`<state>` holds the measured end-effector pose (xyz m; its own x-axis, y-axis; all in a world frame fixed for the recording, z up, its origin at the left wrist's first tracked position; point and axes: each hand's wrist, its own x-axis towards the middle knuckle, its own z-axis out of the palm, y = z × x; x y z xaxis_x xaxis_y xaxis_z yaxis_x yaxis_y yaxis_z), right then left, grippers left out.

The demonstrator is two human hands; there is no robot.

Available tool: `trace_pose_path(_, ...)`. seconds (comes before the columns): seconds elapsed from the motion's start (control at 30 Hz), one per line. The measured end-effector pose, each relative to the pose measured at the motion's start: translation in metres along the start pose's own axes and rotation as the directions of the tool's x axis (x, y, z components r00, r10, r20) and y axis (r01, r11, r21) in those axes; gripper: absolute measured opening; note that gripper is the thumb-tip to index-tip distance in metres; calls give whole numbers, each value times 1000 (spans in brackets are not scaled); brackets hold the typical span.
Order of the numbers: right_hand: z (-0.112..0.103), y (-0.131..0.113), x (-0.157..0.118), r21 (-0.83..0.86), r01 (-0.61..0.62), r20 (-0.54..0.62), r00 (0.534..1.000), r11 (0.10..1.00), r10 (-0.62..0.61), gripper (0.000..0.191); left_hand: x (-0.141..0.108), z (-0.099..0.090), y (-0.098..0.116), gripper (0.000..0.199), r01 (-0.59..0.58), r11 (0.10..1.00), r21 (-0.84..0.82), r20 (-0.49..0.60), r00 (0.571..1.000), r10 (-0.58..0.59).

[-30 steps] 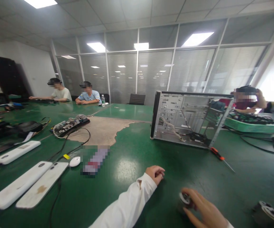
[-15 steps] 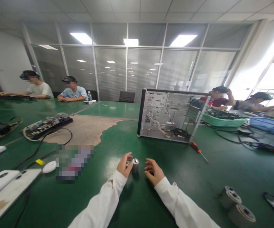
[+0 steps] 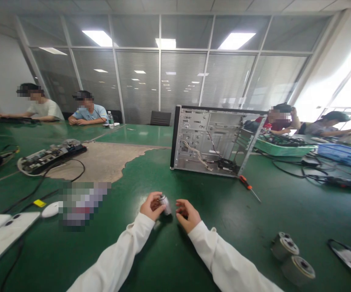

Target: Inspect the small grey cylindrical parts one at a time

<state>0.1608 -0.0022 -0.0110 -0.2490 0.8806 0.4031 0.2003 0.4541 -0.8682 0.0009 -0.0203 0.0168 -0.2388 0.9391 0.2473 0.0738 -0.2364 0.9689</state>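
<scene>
My left hand (image 3: 151, 206) pinches a small silver cylinder (image 3: 165, 205) that looks like a little motor. The cylinder leans to one side, and a narrow tip shows at its upper end. Whether its lower end touches the green table, I cannot tell. Just to the right of it, my right hand (image 3: 188, 213) hovers with curled fingers apart and nothing in them. Both arms have long white sleeves. Beyond the hands stands an open computer case (image 3: 207, 142), with cables inside.
An orange-handled screwdriver (image 3: 246, 183) lies by the case. Two larger metal cylinders (image 3: 298, 269) stand at the front right, near a green basket (image 3: 285, 150) and a blue basket (image 3: 345, 156). A power-strip-like circuit assembly (image 3: 52, 156) and white devices (image 3: 20, 227) lie left. Several people sit around the table.
My left hand has closed on the small cylinder, which has gone from upright to tilted. My right hand has stayed close beside it. The whole view has shifted slightly.
</scene>
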Motion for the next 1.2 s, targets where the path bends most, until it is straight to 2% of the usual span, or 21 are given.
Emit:
trace_pose_path(0.1,0,-2,0,-18,8,-6,1000,1000,-8,39,6,2,-7,48,131,967,-220,-13,990,-137)
trace_pose_path(0.23,0,-5,0,-28,32,-5,999,999,-32,38,11,-2,-10,54,276,842,-464,14,952,-304)
trace_pose_path(0.33,-1,-7,0,-31,38,-3,999,999,-38,37,14,-5,-10,45,359,764,-537,48,916,-397)
trace_pose_path(0.5,-1,-7,0,-52,39,-1,999,998,-39,35,19,-9,-9,18,440,640,-629,107,865,-490)
trace_pose_path(0.57,-1,-6,0,-53,45,1,999,998,-45,34,19,-10,-7,12,463,611,-642,124,849,-514)
trace_pose_path(0.8,-4,-18,-3,-36,108,24,994,993,-107,36,13,-6,2,15,513,593,-620,151,820,-551)
trace_pose_path(1.0,-7,-43,-9,-35,269,80,961,963,-265,57,6,5,3,16,553,636,-538,200,817,-541)
trace_pose_path(1.2,-4,-36,-8,-105,295,-9,955,950,-297,51,-3,15,2,23,585,696,-416,223,808,-545)
